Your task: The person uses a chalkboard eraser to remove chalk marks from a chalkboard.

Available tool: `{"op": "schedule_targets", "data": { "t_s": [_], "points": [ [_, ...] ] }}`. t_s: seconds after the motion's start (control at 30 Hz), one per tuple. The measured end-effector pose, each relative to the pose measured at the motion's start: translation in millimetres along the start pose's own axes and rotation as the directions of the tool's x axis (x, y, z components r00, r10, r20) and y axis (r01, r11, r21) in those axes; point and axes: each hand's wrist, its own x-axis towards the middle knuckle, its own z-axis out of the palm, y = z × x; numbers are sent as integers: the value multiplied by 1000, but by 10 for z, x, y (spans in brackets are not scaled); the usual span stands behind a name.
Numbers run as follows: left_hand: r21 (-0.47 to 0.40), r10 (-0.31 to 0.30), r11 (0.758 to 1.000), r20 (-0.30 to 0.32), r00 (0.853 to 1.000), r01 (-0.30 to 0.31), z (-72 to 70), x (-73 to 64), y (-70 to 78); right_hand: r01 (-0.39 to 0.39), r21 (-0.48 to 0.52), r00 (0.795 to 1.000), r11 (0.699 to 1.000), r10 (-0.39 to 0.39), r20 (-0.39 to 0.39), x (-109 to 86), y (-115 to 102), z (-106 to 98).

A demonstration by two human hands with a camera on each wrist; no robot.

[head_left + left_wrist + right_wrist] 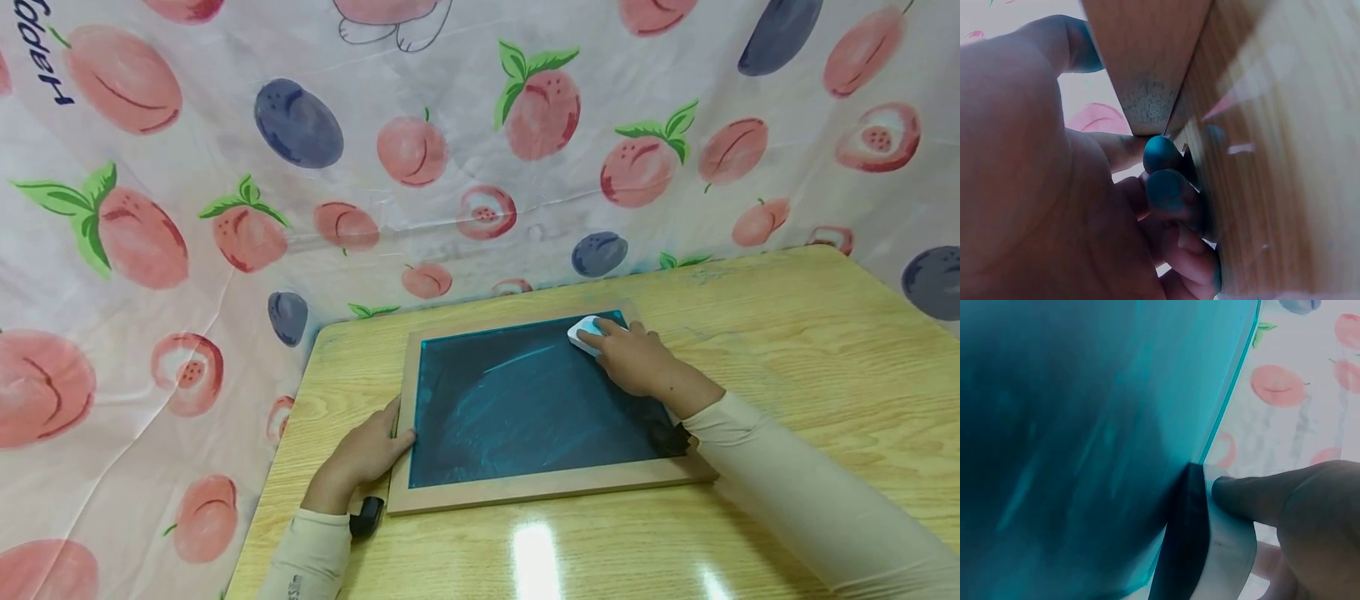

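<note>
A wood-framed chalkboard (517, 408) lies flat on the table, its dark surface smeared with blue-green chalk. My right hand (645, 362) grips a white chalkboard eraser (582, 332) at the board's far right corner. In the right wrist view the dark pad of the eraser (1225, 550) faces the board, the thumb on its white back. My left hand (363, 454) holds the left side of the wooden frame, thumb over the top. The left wrist view has chalk-stained fingers (1169, 190) curled against the frame's edge (1150, 75), close to the tabletop.
The board sits on a wood-grain table (825, 350) that extends to the right. A fruit-print cloth (465, 175) hangs behind and at the left. A pale chalk streak (517, 358) crosses the upper part of the board. Dark wrist cameras, one on the left wrist (367, 517), sit near the frame.
</note>
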Motion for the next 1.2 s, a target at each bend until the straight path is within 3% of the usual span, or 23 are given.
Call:
{"op": "schedule_targets", "data": {
  "t_s": [0.27,0.43,0.67,0.77,0.83,0.97,1.2],
  "points": [
    [-16,-7,1000,-4,1000,7,-4,-1,4,39,-13,999,999,-38,8,36,-187,28],
    [-16,-12,1000,-4,1000,12,-17,-14,18,139,-43,990,989,-140,-11,42,-444,90],
    [-16,-11,1000,-4,1000,11,-16,-25,13,340,-37,940,940,-341,-13,-48,-840,160],
    [-23,-10,1000,-3,1000,10,-15,-24,18,385,-36,923,922,-386,-2,-76,-931,180],
    [-27,-11,1000,-4,1000,11,-16,-23,25,382,-45,924,923,-383,-5,-75,-950,186],
    [-36,-2,999,-5,1000,2,-15,-17,29,322,-62,946,945,-324,-18,-34,-892,184],
    [-41,-6,999,-2,1000,6,-21,-16,24,182,-62,983,981,-184,-22,64,-588,113]
  ]
}}
